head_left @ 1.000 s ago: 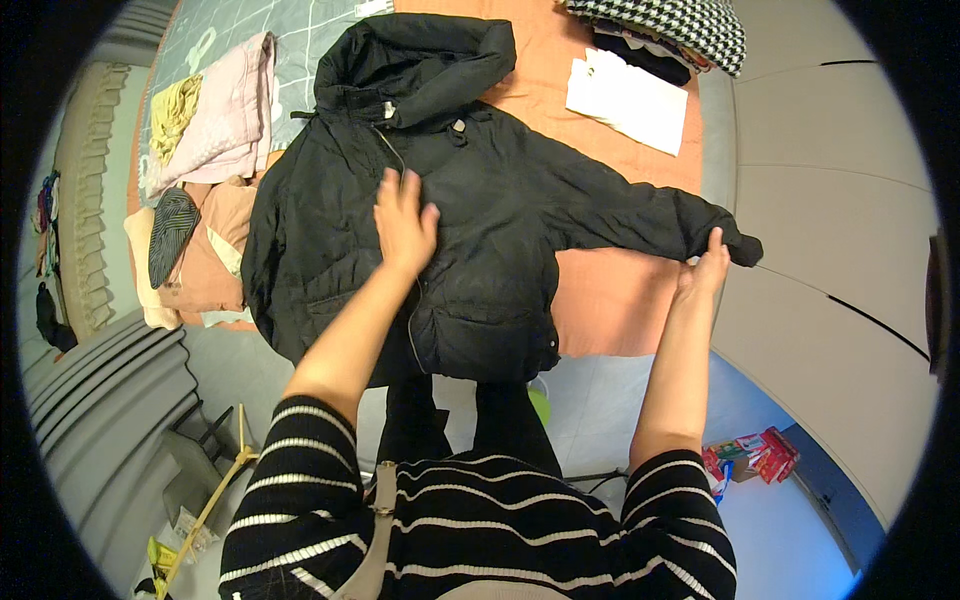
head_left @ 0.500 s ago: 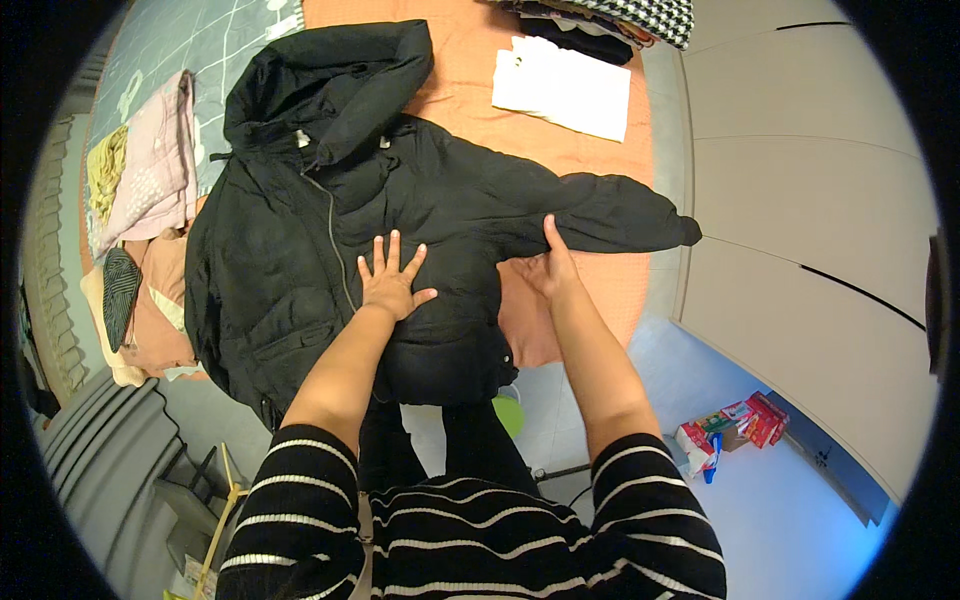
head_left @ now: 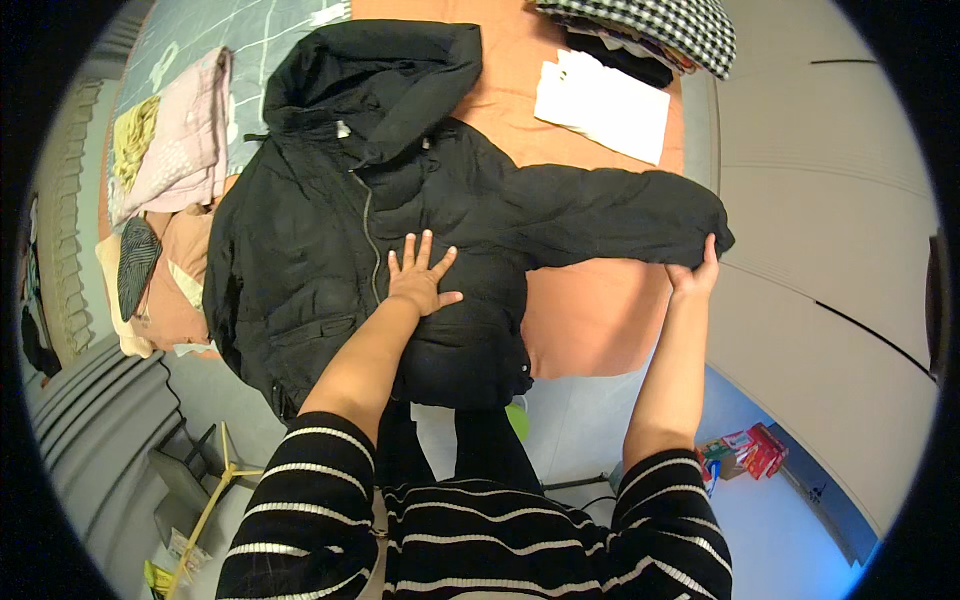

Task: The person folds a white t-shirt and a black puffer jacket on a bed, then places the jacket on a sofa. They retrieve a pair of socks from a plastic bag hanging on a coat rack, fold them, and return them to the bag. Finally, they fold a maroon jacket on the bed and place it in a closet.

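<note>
A black hooded puffer jacket [head_left: 290, 245] is spread over the orange bed cover [head_left: 590, 320], its hood at the far end and its zipper running down the front. My left hand [head_left: 422, 285] lies flat on the jacket front just right of the zipper, fingers spread. At the end of the sleeve [head_left: 610, 212], which is stretched out to the right, my right hand [head_left: 694, 275] grips the cuff, thumb on top and the other fingers mostly hidden underneath. The jacket's left side bunches near the bed's edge.
A folded white cloth [head_left: 602, 105] lies beyond the sleeve, beside a clothes stack topped by a checked black-and-white fabric [head_left: 650, 25]. Folded pink cloth [head_left: 185, 140] and a dark striped item [head_left: 138, 265] lie left. A pale cabinet [head_left: 810, 200] borders the right side.
My right hand has moved right along the sleeve from near the underarm to the cuff. The sleeve looks straighter and fuller. My left hand stays flat on the jacket front.
</note>
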A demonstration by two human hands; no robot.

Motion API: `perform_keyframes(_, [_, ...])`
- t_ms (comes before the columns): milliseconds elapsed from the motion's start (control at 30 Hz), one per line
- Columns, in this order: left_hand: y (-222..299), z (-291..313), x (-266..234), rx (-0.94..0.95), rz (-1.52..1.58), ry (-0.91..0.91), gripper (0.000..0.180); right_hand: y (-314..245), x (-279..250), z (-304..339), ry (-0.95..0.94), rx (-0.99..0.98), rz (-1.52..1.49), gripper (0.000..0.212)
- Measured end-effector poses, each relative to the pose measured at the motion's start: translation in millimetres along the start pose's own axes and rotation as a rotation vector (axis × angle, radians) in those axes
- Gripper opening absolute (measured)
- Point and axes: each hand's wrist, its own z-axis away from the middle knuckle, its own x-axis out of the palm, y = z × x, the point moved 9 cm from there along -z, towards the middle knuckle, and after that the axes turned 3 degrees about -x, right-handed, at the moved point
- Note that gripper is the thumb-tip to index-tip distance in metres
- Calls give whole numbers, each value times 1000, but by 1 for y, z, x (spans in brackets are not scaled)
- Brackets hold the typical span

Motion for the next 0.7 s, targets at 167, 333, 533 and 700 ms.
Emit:
perform_keyframes(167, [-13,19,-18,180,102,191,69,31,93,111,-206,-299,158,51])
perform_keyframes(333, [-81,91,-50,200,429,721,52,182,170,235,-244,-766,1055,57])
perform_keyframes(533, [-230,182,9,-118,914,971,34,442,156,267,-1521,-653,2139,50])
perform_keyframes(700, [-357,247,93,-437,1296,1200,29,389,221,313,-1317,-956,1781,46])
